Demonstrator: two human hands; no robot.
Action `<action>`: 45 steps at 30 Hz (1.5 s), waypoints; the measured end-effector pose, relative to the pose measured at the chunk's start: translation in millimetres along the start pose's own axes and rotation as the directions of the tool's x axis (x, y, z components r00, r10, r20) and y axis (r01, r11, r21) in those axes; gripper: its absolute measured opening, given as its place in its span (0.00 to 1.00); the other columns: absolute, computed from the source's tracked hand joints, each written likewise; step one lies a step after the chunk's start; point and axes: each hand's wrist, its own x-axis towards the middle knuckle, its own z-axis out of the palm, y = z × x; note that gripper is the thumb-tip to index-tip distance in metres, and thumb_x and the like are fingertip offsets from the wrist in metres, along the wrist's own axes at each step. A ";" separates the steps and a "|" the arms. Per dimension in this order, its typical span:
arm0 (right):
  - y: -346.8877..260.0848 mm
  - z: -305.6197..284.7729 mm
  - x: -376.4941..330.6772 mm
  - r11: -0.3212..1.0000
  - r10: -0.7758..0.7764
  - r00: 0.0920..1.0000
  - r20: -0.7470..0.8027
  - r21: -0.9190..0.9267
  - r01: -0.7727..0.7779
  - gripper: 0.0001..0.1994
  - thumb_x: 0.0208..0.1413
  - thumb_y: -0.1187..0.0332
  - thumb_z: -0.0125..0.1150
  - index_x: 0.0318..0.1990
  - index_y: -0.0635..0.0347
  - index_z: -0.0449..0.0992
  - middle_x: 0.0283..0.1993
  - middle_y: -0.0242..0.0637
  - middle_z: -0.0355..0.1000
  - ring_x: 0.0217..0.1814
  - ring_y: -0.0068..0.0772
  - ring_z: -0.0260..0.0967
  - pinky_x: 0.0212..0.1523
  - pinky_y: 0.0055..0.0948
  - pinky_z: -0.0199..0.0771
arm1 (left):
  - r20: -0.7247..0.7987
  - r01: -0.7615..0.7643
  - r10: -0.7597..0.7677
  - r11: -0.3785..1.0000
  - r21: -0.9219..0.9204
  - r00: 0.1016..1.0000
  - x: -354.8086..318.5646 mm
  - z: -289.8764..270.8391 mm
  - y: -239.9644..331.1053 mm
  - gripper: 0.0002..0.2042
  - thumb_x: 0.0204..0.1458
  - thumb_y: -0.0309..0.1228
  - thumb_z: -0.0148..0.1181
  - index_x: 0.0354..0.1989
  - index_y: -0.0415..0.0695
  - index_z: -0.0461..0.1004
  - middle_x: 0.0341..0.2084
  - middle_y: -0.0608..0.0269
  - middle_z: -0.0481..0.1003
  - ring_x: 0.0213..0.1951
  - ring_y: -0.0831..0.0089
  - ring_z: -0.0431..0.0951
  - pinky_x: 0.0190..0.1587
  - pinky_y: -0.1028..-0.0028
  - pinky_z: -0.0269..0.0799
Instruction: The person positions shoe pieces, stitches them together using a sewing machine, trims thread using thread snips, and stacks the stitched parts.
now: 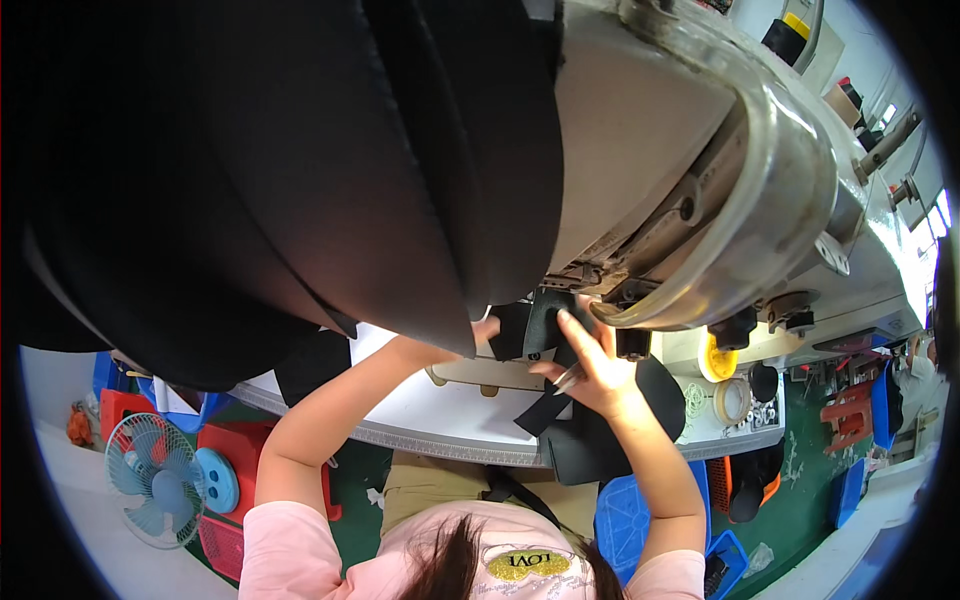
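Observation:
A large sheet of black fabric [300, 170] hangs over the upper left of the view and hides much of the scene. My left hand [487, 328] reaches under its edge and grips a smaller black fabric piece [535, 325] at the needle area of a grey-white sewing machine [690, 150]. My right hand [592, 365] lies on the same piece with its fingers stretched toward the presser foot [575, 282]. A small silvery tool [568, 378] sticks out from under its thumb. A black strap [545, 410] trails down from the piece.
The white work table [430, 405] has a ruler strip along its front edge. Tape rolls [733, 400] and a yellow disc [716, 360] sit at its right. Below are a blue-white fan [150, 475], red crates [225, 440] and blue crates [625, 520]. Another person [915, 372] is far right.

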 end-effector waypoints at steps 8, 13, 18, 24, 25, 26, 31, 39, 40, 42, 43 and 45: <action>-4.7 6.6 7.3 0.972 -0.187 0.977 -0.106 -0.166 0.168 0.21 0.34 0.80 0.67 0.42 0.59 0.80 0.52 0.44 0.74 0.28 0.32 0.67 0.28 0.24 0.70 | -0.262 -0.575 0.733 0.663 0.479 0.628 -0.6 4.7 37.7 0.11 0.45 0.28 0.65 0.37 0.43 0.73 0.41 0.53 0.76 0.39 0.58 0.78 0.39 0.65 0.75; -11.2 -7.9 15.4 0.973 -0.212 0.972 -0.096 -0.117 0.201 0.17 0.31 0.82 0.66 0.35 0.62 0.80 0.47 0.38 0.77 0.18 0.24 0.58 0.22 0.24 0.60 | -0.186 -0.608 0.790 0.577 0.545 0.584 -7.0 -6.9 44.3 0.10 0.43 0.23 0.64 0.35 0.44 0.75 0.40 0.59 0.77 0.43 0.62 0.79 0.43 0.66 0.77; -15.2 -21.2 16.0 0.981 -0.178 0.982 0.069 -0.068 0.182 0.26 0.24 0.75 0.64 0.41 0.68 0.79 0.49 0.46 0.76 0.31 0.35 0.76 0.31 0.29 0.77 | -0.168 -0.607 0.786 0.577 0.546 0.595 -9.9 -10.7 52.1 0.09 0.41 0.23 0.65 0.33 0.43 0.77 0.39 0.61 0.77 0.44 0.66 0.79 0.44 0.68 0.77; -10.8 -23.9 23.3 0.978 -0.186 0.980 0.071 -0.087 0.192 0.28 0.26 0.75 0.65 0.45 0.64 0.79 0.49 0.45 0.76 0.38 0.40 0.77 0.36 0.34 0.77 | -0.178 -0.602 0.782 0.583 0.546 0.597 -4.8 -12.5 55.0 0.08 0.42 0.22 0.64 0.33 0.42 0.77 0.39 0.60 0.77 0.42 0.66 0.79 0.42 0.68 0.77; -10.2 -23.7 25.3 0.983 -0.158 0.984 0.081 -0.081 0.165 0.28 0.26 0.75 0.65 0.45 0.63 0.79 0.47 0.44 0.76 0.37 0.41 0.77 0.36 0.34 0.77 | -0.186 -0.602 0.773 0.600 0.527 0.607 -2.3 -12.4 54.5 0.08 0.42 0.22 0.64 0.33 0.42 0.77 0.38 0.60 0.78 0.41 0.66 0.79 0.41 0.68 0.76; -9.4 -23.4 27.2 0.987 -0.133 0.987 0.089 -0.080 0.141 0.28 0.27 0.75 0.65 0.46 0.61 0.79 0.46 0.42 0.76 0.37 0.41 0.77 0.35 0.34 0.77 | -0.195 -0.597 0.755 0.625 0.502 0.626 0.7 -12.2 53.9 0.09 0.42 0.22 0.64 0.33 0.42 0.77 0.38 0.59 0.78 0.40 0.66 0.79 0.40 0.68 0.76; -2.4 -14.7 31.4 0.998 0.054 0.990 0.133 -0.046 -0.048 0.24 0.34 0.89 0.60 0.45 0.62 0.78 0.46 0.41 0.77 0.33 0.37 0.75 0.34 0.28 0.75 | -0.261 -0.568 0.684 0.718 0.402 0.681 14.1 -10.8 50.0 0.10 0.44 0.23 0.64 0.37 0.40 0.78 0.37 0.58 0.78 0.37 0.65 0.79 0.37 0.68 0.75; 13.7 -16.1 28.4 0.979 0.201 0.953 0.225 -0.080 -0.187 0.19 0.44 0.84 0.60 0.45 0.56 0.78 0.34 0.35 0.78 0.34 0.31 0.77 0.34 0.28 0.76 | -0.222 -0.503 0.653 0.720 0.478 0.724 21.6 -12.7 46.5 0.11 0.46 0.22 0.63 0.39 0.41 0.78 0.35 0.57 0.77 0.35 0.63 0.77 0.36 0.68 0.73; 10.3 -18.6 28.9 0.973 0.220 0.951 0.218 0.021 -0.230 0.18 0.43 0.83 0.61 0.43 0.57 0.78 0.35 0.36 0.78 0.34 0.33 0.77 0.34 0.29 0.76 | -0.219 -0.493 0.632 0.739 0.459 0.743 20.6 -13.0 45.6 0.12 0.42 0.19 0.64 0.37 0.42 0.78 0.38 0.56 0.76 0.36 0.61 0.77 0.36 0.68 0.73; -0.8 -24.5 28.9 0.999 0.043 0.989 0.140 0.001 -0.044 0.15 0.40 0.79 0.63 0.39 0.56 0.78 0.37 0.38 0.77 0.34 0.37 0.76 0.32 0.31 0.76 | -0.178 -0.506 0.643 0.718 0.478 0.745 16.9 -13.8 42.4 0.13 0.38 0.18 0.65 0.35 0.43 0.79 0.41 0.55 0.76 0.37 0.61 0.78 0.36 0.68 0.74; -7.8 -27.1 28.2 0.999 -0.052 0.995 0.083 -0.005 0.053 0.17 0.38 0.78 0.63 0.40 0.56 0.77 0.39 0.37 0.76 0.34 0.38 0.76 0.31 0.32 0.76 | -0.140 -0.527 0.672 0.678 0.513 0.727 14.7 -14.2 40.3 0.12 0.38 0.20 0.65 0.35 0.44 0.79 0.41 0.55 0.76 0.36 0.63 0.77 0.34 0.69 0.74; -19.8 -28.8 26.7 0.986 -0.092 0.960 0.265 0.160 0.050 0.22 0.37 0.76 0.65 0.46 0.59 0.75 0.45 0.35 0.75 0.34 0.40 0.76 0.30 0.33 0.76 | -0.092 -0.558 0.704 0.630 0.540 0.704 10.3 -15.4 35.5 0.11 0.39 0.23 0.64 0.34 0.45 0.79 0.42 0.56 0.76 0.35 0.66 0.77 0.32 0.71 0.73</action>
